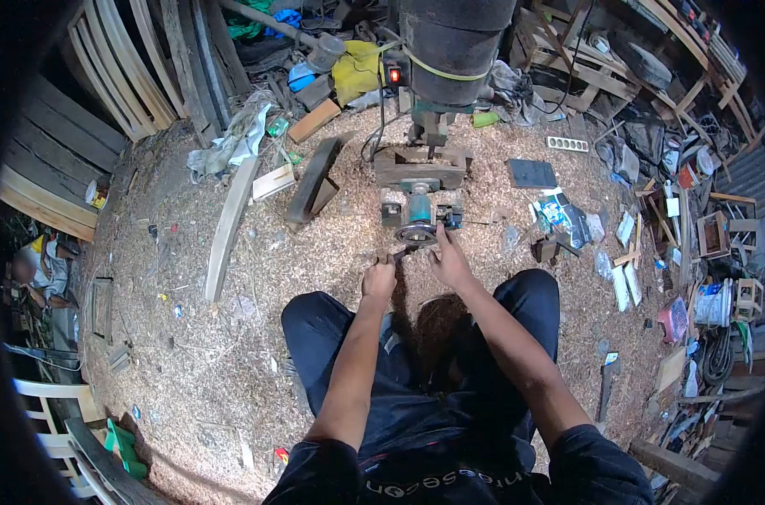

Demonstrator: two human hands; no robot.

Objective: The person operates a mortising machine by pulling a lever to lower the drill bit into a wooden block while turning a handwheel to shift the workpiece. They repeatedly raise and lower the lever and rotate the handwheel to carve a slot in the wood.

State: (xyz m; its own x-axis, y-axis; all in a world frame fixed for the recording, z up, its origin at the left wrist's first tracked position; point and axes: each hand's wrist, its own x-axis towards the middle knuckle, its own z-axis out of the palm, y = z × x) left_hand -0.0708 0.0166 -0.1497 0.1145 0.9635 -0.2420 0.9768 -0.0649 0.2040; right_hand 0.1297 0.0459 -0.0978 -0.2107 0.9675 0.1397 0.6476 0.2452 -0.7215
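Note:
A floor machine stands in front of me, with a big dark motor housing (454, 50) and a lit red switch (394, 76). Below it, a bit points down at a wooden block (399, 171) set across the carriage. Nearer to me is a round metal handwheel (415, 235) on a greenish shaft. My right hand (451, 263) is at the wheel's right rim, its fingers closed against it. Just left of the wheel, my left hand (379, 279) is closed in a fist around a short dark handle (398, 254). The grip itself is partly hidden.
Wood shavings cover the floor (256, 337). A curved wooden piece (231, 227) and a dark beam (313, 181) lie to the left. At right are a dark flat board (531, 173), a power strip (567, 144) and scrap wood. Another person (45, 265) sits at far left.

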